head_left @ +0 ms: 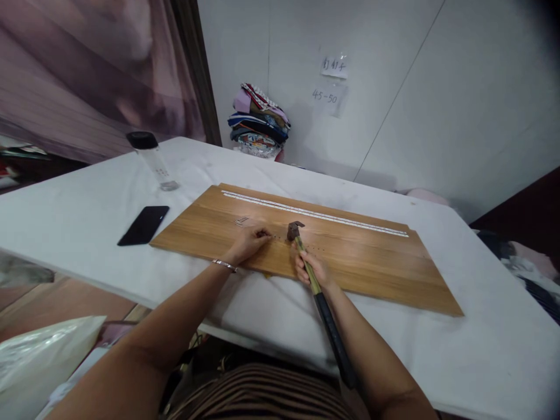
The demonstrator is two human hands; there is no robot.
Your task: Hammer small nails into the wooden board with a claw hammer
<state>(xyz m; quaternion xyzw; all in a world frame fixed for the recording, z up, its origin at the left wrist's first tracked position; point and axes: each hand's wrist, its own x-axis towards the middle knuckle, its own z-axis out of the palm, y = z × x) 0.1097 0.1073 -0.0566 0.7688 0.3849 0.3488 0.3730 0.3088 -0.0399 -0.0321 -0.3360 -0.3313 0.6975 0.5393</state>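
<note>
A wooden board (376,262) lies on the white table. My right hand (311,267) is wrapped round the handle of a hammer (311,274), whose head rests over the board's middle. Left of the hammer head, my left hand (251,242) is low over the board with its fingers pinched together; what they hold, if anything, is too small to make out. A few loose nails (241,221) lie just beyond that hand. Small dark marks run in a row on both sides of the hammer head. Two white measuring strips (315,214) stretch along the board's far side.
A black phone (143,226) lies on the table (490,338) left of the board. Behind it stands a clear bottle (154,163) with a black lid. Folded clothes (260,122) are piled at the table's far edge, by the wall.
</note>
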